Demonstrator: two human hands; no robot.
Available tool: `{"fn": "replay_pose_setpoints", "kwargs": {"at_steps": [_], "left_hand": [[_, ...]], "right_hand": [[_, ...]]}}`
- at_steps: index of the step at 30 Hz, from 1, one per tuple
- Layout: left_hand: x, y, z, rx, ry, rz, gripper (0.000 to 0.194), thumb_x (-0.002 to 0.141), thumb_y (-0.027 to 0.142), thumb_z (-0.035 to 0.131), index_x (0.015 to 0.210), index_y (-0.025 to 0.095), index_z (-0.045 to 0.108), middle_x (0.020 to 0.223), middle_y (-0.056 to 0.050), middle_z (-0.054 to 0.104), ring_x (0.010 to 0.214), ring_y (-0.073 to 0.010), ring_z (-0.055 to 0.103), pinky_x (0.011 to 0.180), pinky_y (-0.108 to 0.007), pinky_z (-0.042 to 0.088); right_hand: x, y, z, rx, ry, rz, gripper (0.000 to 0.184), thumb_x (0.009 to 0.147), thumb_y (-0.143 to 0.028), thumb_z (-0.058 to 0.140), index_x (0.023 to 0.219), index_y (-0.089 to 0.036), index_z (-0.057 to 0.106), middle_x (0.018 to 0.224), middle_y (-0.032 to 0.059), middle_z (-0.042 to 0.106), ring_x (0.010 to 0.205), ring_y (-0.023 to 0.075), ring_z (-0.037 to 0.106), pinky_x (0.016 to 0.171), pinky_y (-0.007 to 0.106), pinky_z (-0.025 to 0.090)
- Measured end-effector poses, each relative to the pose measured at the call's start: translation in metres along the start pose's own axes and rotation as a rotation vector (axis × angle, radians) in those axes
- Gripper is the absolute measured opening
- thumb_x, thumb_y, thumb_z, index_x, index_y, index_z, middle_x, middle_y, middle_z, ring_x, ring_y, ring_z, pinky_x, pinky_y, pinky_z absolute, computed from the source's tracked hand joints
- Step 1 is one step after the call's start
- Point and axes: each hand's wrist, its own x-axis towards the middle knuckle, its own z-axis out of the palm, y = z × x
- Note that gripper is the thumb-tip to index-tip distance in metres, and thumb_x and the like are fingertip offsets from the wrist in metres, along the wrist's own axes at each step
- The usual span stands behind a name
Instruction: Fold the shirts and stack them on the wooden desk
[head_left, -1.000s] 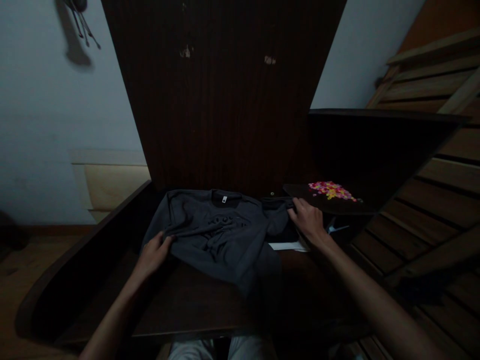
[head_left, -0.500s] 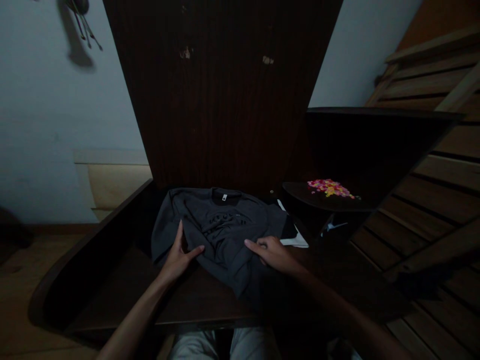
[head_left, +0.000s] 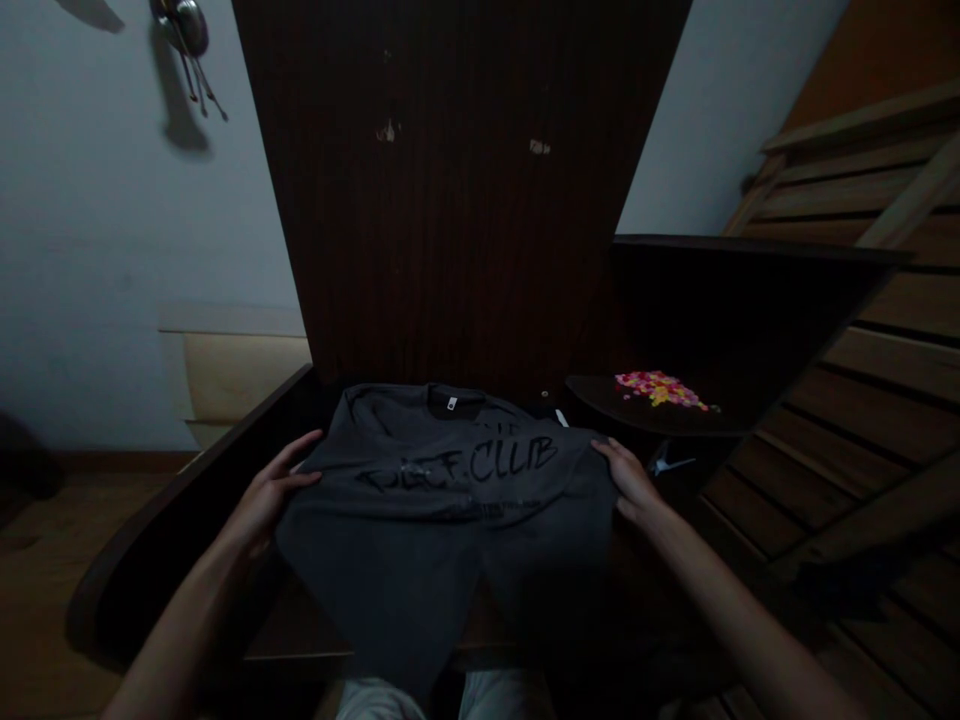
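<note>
A dark grey T-shirt (head_left: 420, 510) with black lettering lies spread over the dark wooden desk, its collar and white tag toward the back panel. Its lower part hangs past the desk's front edge. My left hand (head_left: 274, 490) grips the shirt's left side between thumb and fingers. At the opposite side, my right hand (head_left: 626, 480) pinches the fabric, and the cloth is stretched between both hands. A small piece of something white (head_left: 561, 418) shows behind the shirt's right shoulder.
A tall dark panel (head_left: 465, 220) rises behind the desk. On the right, a corner shelf (head_left: 600, 398) carries a pile of pink and yellow bits (head_left: 660, 388). Slatted wood (head_left: 892, 360) stands farther right. The desk's raised side (head_left: 187, 500) curves along the left.
Both hands have moved apart to the shirt's sides. The bunched fabric has been pulled out wide, showing the lettering, and its lower part has dropped over the front edge. The view shifted slightly.
</note>
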Motion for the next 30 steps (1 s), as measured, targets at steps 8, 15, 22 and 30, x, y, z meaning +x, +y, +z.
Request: {"fn": "replay_pose_setpoints", "kwargs": {"at_steps": [8, 15, 22, 30], "left_hand": [[-0.006, -0.033, 0.010, 0.103, -0.206, -0.078, 0.094, 0.064, 0.047, 0.082, 0.145, 0.025, 0.040, 0.132, -0.015, 0.061, 0.108, -0.0310, 0.067, 0.087, -0.041, 0.058], [0.015, -0.025, -0.006, 0.218, -0.079, 0.291, 0.083, 0.058, 0.038, 0.080, 0.135, 0.023, 0.056, 0.148, -0.011, 0.045, 0.136, -0.0326, 0.042, 0.106, -0.039, 0.044], [0.019, -0.017, -0.020, 0.667, 0.037, 0.223, 0.069, 0.071, 0.053, 0.067, 0.131, 0.020, 0.059, 0.130, -0.013, 0.063, 0.112, -0.0333, 0.064, 0.089, -0.042, 0.056], [0.045, -0.019, 0.004, 1.178, 0.250, 0.326, 0.067, 0.080, 0.062, 0.056, 0.125, 0.013, 0.058, 0.119, -0.018, 0.067, 0.108, -0.0350, 0.064, 0.084, -0.039, 0.052]], "right_hand": [[-0.042, 0.021, 0.012, 0.297, -0.299, 0.225, 0.065, 0.071, -0.047, 0.079, 0.127, -0.024, 0.055, 0.124, 0.0090, 0.067, 0.112, 0.0252, 0.065, 0.102, 0.041, 0.050], [-0.035, 0.004, -0.027, 0.194, -0.435, 0.258, 0.083, 0.060, -0.031, 0.086, 0.134, -0.026, 0.050, 0.119, 0.0073, 0.069, 0.103, 0.0250, 0.069, 0.094, 0.040, 0.055], [-0.025, 0.027, -0.041, -0.175, -0.503, 0.350, 0.059, 0.071, -0.076, 0.061, 0.076, -0.017, 0.058, 0.045, -0.0046, 0.052, 0.034, 0.0079, 0.047, 0.034, 0.018, 0.037], [0.014, 0.030, -0.009, -0.318, -0.104, 0.232, 0.054, 0.079, -0.075, 0.049, 0.079, -0.021, 0.051, 0.058, -0.0012, 0.057, 0.044, 0.0127, 0.053, 0.039, 0.022, 0.039]]}}
